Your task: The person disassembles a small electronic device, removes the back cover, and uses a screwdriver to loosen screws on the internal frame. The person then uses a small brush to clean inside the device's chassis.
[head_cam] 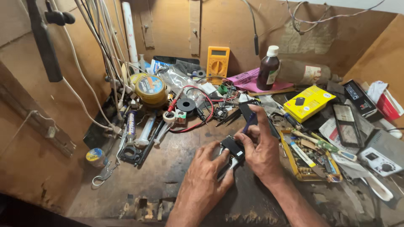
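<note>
A small black device (232, 148) with a silvery part lies on the worn wooden workbench (168, 168) near the front middle. My left hand (206, 168) grips it from below and the left, fingers wrapped around its lower end. My right hand (261, 147) rests on the device's right side and holds a thin blue-handled tool (248, 122), its handle sticking up past the index finger. The tool's tip is hidden behind my fingers.
Clutter rings the hands: a yellow multimeter (218, 63), a brown bottle (268, 68), a yellow box (309, 102), a yellow parts tray (309, 162), a solder tin (150, 87), tape rolls (185, 105), red and black leads (202, 113), and white cables (84, 84) hanging at left.
</note>
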Action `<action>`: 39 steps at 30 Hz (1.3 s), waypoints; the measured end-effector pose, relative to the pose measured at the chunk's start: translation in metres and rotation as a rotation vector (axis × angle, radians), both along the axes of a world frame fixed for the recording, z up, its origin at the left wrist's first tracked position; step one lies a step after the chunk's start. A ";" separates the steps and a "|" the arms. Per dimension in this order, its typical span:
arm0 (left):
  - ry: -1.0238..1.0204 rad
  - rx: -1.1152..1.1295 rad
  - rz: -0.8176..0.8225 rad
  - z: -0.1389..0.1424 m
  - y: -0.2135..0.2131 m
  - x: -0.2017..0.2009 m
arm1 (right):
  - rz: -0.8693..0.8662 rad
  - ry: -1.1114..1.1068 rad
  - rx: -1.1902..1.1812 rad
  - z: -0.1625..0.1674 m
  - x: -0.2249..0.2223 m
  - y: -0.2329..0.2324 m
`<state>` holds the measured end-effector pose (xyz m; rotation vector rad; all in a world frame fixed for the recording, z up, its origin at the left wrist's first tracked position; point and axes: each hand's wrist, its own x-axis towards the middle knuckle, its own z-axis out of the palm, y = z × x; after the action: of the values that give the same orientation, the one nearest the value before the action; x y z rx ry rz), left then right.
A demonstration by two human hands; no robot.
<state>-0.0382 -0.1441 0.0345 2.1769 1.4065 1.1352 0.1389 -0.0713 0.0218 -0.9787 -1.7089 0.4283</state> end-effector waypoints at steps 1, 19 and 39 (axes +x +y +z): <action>0.010 0.010 0.003 0.000 0.000 0.000 | 0.006 0.008 -0.012 0.000 0.000 0.000; 0.031 0.036 -0.007 -0.009 0.005 0.000 | -0.137 0.039 0.059 0.003 -0.007 0.000; -0.005 -0.048 -0.026 -0.007 0.002 0.000 | 0.058 0.087 -0.044 -0.002 0.002 0.003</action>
<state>-0.0383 -0.1417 0.0277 2.1520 1.3848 1.0859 0.1414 -0.0683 0.0202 -0.9308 -1.6578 0.5413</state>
